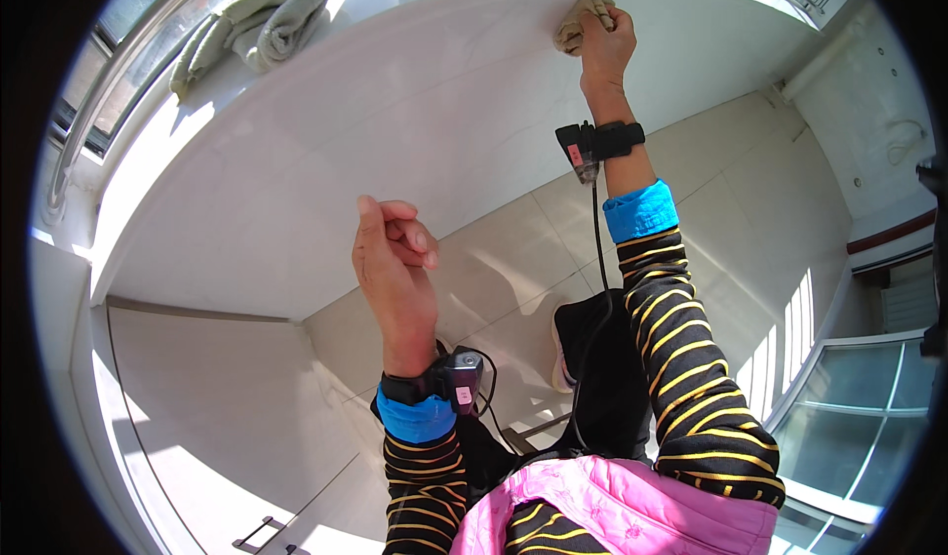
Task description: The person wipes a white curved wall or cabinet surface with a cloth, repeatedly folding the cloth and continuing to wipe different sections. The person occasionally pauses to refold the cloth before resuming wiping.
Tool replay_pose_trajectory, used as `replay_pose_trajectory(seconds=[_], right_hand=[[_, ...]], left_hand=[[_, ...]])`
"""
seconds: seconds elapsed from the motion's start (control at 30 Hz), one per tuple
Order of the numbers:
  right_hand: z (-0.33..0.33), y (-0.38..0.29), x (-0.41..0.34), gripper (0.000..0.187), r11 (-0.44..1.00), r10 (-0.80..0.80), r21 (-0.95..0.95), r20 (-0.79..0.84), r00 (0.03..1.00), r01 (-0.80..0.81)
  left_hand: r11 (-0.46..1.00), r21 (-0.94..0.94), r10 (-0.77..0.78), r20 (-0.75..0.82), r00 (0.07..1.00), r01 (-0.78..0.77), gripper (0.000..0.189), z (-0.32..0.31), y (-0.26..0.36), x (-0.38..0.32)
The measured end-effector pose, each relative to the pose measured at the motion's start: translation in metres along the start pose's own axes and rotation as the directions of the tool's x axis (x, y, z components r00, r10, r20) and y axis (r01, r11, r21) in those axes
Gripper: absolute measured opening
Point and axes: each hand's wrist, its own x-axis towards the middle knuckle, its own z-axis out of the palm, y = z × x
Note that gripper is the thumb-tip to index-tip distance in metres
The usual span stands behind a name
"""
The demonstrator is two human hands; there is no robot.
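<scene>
My right hand grips a bunched beige cloth and presses it against the upper part of the white wall panel, just under the sunlit ledge. Nothing is in my left hand, which is raised in front of the lower panel with its fingers loosely curled and the thumb apart from them. Both wrists carry a strapped black device with a cable. A folded grey-green towel lies on the ledge at the upper left, away from both hands.
A metal rail runs along the window at the upper left. Below the panel lies a tiled floor. A white cabinet with a dark handle stands at the lower left, and a glazed white-framed door at the lower right. A pipe is at the upper right.
</scene>
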Motion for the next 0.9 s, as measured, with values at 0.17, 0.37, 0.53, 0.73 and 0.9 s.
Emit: replay_pose_trajectory(seconds=[0.17,0.37,0.53,0.73,0.9], right_hand=[[0.050,-0.017,-0.079,0.020,0.961,-0.271,0.006,0.226,0.936,0.277],[0.076,-0.019,-0.146,0.026,0.657,-0.607,-0.128,0.496,0.621,0.743],[0.036,0.014,-0.103,0.028,0.554,-0.567,-0.330,0.522,0.637,0.764],[-0.021,0.077,-0.049,0.029,0.901,-0.054,-0.426,0.075,0.996,0.081],[-0.018,0.119,-0.074,0.032,0.889,0.021,-0.458,0.037,0.999,-0.002]], left_hand=[[1.000,0.004,0.005,0.025,1.000,-0.005,0.045,0.001,0.001,-0.001],[1.000,0.017,0.025,0.004,1.000,-0.025,0.045,0.002,0.000,0.000],[0.999,0.016,0.042,-0.040,0.998,-0.042,0.044,-0.010,0.008,0.000],[0.998,0.030,0.055,-0.087,0.995,-0.053,0.044,-0.024,0.019,0.000],[0.996,0.054,0.075,-0.071,0.995,-0.071,0.044,-0.021,0.015,-0.001]])
